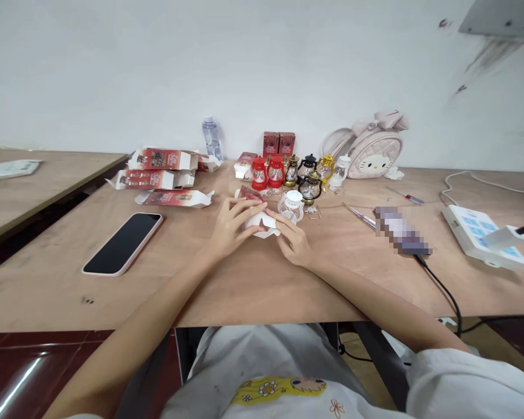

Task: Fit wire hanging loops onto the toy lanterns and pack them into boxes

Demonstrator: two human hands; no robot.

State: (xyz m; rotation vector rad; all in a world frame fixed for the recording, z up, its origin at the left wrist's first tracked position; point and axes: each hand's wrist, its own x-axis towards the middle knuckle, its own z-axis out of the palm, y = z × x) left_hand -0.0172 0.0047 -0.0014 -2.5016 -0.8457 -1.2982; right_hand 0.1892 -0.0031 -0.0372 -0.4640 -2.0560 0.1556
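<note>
1. Carton, white flaps raised: between both hands.
2. Left hand: fingers spread, clamped on carton.
3. Right hand: fingers close together at flaps; grip unclear.
4. White lantern: carton's two o'clock.
5. Flap handling, apparently; calls for light pressure.

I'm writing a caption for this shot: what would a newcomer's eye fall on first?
Probably the two bright red mini lanterns, side by side near the middle of the table, among others in black, gold and white. Next, the pale pink cat-face bag against the wall, right of them. Then both hands on a small, open-flapped box in front.
</note>
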